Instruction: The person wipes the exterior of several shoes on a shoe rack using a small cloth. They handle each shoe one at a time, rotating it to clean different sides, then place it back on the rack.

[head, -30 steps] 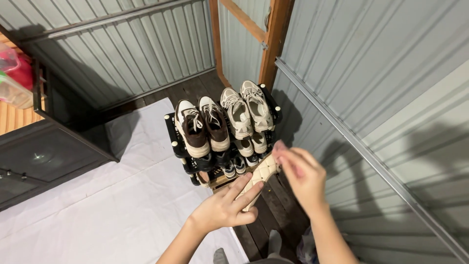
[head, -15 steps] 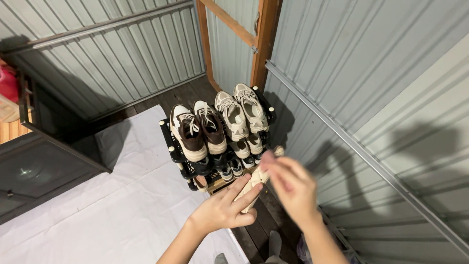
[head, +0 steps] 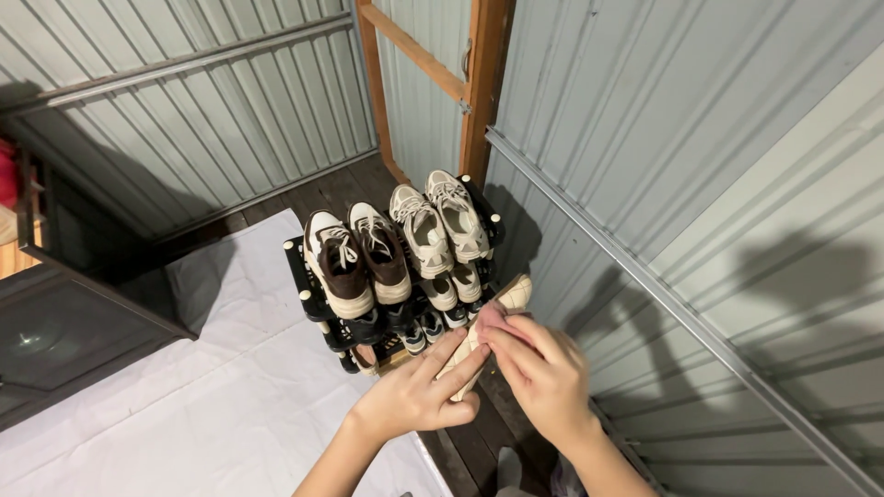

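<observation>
A view from a head-worn camera looks down at two bare hands working on a shoe in front of a small shoe rack, in a room walled with pale corrugated metal.

The left hand (head: 414, 400) cups a cream, quilted-looking shoe (head: 488, 327) from below and from the left, its fingers stretched along the side and wrapped loosely about the shoe; the shoe points away from the person, with its far tip just beside the lower tiers of the rack. The right hand (head: 543, 373) presses a small pink cloth (head: 491, 317) against the top of the shoe, fingers bunched and pinching the cloth between fingertips and thumb; most of the cloth is hidden under the fingers.

The black shoe rack (head: 308, 299) stands just beyond the hands; on its top tier sit a brown and white pair of sneakers (head: 354, 258) and, to their right, a beige pair of sneakers (head: 437, 221); smaller shoes show on the tiers below, partly in shadow. A white sheet (head: 203, 387) covers the floor to the left; a wooden door frame (head: 483, 83) rises behind the rack; a dark cabinet (head: 64, 322) stands at the far left.

As a judgement, wiping goes best with the left hand holding the shoe steady while the cloth travels in short strokes along the quilted grooves; the shoe is better turned in the palm than chased with the cloth; it should be kept apart from the rack so nothing is knocked.
</observation>
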